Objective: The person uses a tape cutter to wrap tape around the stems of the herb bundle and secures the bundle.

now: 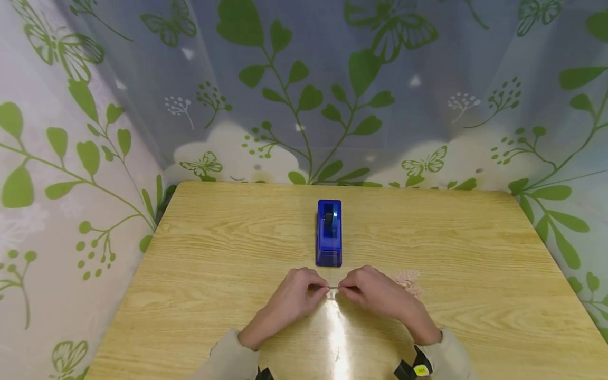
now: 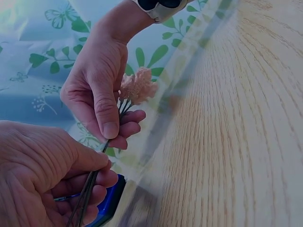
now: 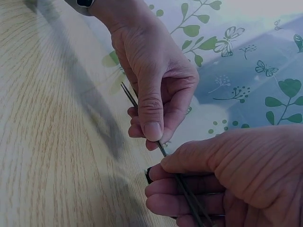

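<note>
A small bunch of artificial-looking pink flowers (image 1: pixel 407 282) on thin dark green stems is held between both hands. My left hand (image 1: pixel 296 294) pinches the stems (image 3: pixel 192 198) with thumb and fingers near their bare ends. Close beside it, my right hand (image 1: pixel 377 295) pinches the same stems nearer the blossoms. In the left wrist view the ruffled flower head (image 2: pixel 137 86) shows past the right hand's fingers. The fingertips of both hands almost meet. Just beyond the hands a blue tape dispenser (image 1: pixel 328 248) stands on the table.
The wood-grain table (image 1: pixel 228 227) reaches back to a curtain (image 1: pixel 304 105) printed with green leaves and butterflies. Patterned fabric hangs at both sides as well. A bright reflection lies on the tabletop below the hands.
</note>
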Demonstrator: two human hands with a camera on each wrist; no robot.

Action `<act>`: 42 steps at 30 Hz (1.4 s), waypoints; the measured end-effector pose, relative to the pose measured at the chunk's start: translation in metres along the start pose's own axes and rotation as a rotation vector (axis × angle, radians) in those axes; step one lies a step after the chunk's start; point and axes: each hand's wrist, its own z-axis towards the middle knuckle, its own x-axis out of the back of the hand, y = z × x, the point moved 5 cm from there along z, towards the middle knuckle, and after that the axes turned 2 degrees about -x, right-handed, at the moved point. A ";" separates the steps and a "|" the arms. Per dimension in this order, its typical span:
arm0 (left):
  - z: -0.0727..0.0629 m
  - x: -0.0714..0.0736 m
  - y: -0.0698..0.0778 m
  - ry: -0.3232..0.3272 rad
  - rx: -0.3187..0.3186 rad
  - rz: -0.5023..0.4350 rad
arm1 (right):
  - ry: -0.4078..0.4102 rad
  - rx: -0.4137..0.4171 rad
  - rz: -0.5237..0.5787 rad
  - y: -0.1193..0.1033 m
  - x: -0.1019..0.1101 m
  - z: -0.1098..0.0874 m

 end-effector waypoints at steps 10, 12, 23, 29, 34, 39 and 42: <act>0.001 0.000 -0.001 -0.017 0.042 -0.038 | 0.038 0.034 -0.045 0.001 0.001 0.001; 0.001 0.000 -0.001 -0.021 0.056 -0.048 | 0.043 0.037 -0.049 0.001 0.001 0.002; 0.000 -0.006 -0.002 -0.027 0.066 -0.006 | 0.074 0.039 -0.072 0.000 0.003 0.001; -0.001 -0.008 -0.003 -0.051 0.070 0.026 | 0.093 0.047 -0.113 -0.002 0.005 0.000; 0.000 -0.009 -0.003 -0.034 0.056 0.033 | 0.105 0.050 -0.128 -0.003 0.005 -0.002; 0.000 -0.009 -0.001 0.003 0.023 0.021 | 0.096 0.038 -0.130 -0.003 0.005 -0.002; 0.000 -0.009 0.000 0.013 0.012 0.004 | 0.090 0.028 -0.122 -0.003 0.005 -0.003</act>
